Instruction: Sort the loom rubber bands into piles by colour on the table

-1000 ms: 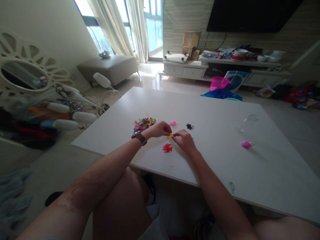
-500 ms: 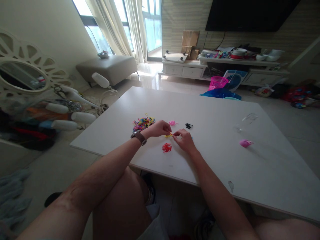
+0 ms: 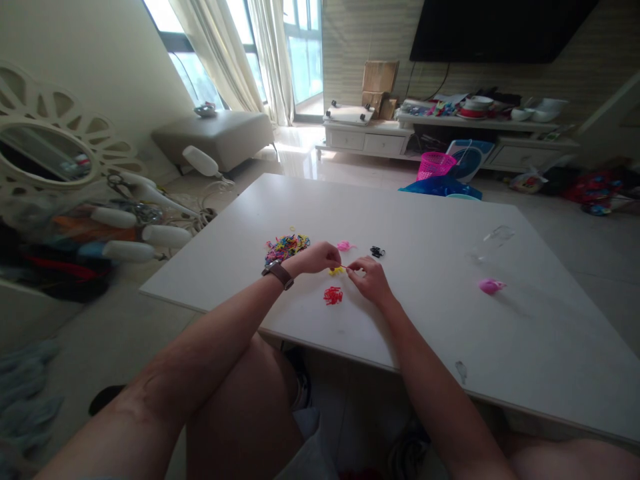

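Between my two hands a thin red rubber band (image 3: 344, 267) is stretched out, above the table. My left hand (image 3: 323, 257), with a watch at the wrist, pinches its left end. The fingertips of my right hand (image 3: 371, 278) close on the other end. Just under the band lies a small heap of yellow rubber bands (image 3: 336, 271), partly covered by my fingers. Nearer me is a pile of red rubber bands (image 3: 333, 296). Pink bands (image 3: 344, 246) and black bands (image 3: 377, 251) lie beyond my hands. A larger mixed-colour heap of bands (image 3: 285, 247) sits beside my left wrist.
The white table (image 3: 420, 220) also bears a pink lump-shaped item (image 3: 492, 287) and a clear plastic container (image 3: 495, 243) on the right. Left of the table stands a lamp with white shades (image 3: 167, 235). A pink basket (image 3: 434, 165) is on the floor beyond.
Both hands stay almost in place. The strip between my fingertips looked orange-yellow before and now shows as a thin red line; more of the yellow heap is visible below it.
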`<action>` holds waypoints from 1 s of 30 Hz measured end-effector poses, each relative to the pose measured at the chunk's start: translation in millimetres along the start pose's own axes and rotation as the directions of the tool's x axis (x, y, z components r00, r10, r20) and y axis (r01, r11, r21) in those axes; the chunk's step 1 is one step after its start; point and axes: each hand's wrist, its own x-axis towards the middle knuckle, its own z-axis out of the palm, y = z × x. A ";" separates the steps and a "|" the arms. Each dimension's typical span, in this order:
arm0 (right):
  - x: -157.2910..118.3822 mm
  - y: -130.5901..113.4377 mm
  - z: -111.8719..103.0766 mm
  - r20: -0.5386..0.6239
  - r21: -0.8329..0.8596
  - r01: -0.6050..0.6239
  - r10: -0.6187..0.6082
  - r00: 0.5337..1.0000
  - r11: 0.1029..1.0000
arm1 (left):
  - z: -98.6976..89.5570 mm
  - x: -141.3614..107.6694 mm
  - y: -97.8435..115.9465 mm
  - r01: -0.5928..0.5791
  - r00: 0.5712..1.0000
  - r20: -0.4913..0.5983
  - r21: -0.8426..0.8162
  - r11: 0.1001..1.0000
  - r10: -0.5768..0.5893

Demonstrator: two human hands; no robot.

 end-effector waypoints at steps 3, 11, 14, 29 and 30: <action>0.8 -0.3 -2.7 -0.010 0.016 -0.011 0.011 1.000 1.000 | -6.9 -1.8 -0.6 0.021 1.000 0.009 -0.027 0.999 -0.021; 2.2 -0.3 -4.9 -0.037 0.039 -0.016 0.017 0.999 0.999 | -23.4 -13.9 -7.7 0.085 0.996 -0.035 -0.028 0.996 -0.086; 0.5 -4.4 -3.0 -0.005 0.053 0.009 -0.009 1.000 0.999 | -14.1 -11.8 -4.2 0.017 0.999 0.029 -0.025 1.000 -0.016; -7.8 -11.2 0.4 0.311 0.071 0.101 -0.119 0.943 0.992 | -49.8 -31.5 -30.6 0.266 0.871 -0.420 -0.032 0.963 -0.254; -8.1 -11.0 0.5 0.332 0.071 0.105 -0.122 0.935 0.992 | -53.0 -35.7 -33.5 0.291 0.854 -0.435 -0.052 0.955 -0.284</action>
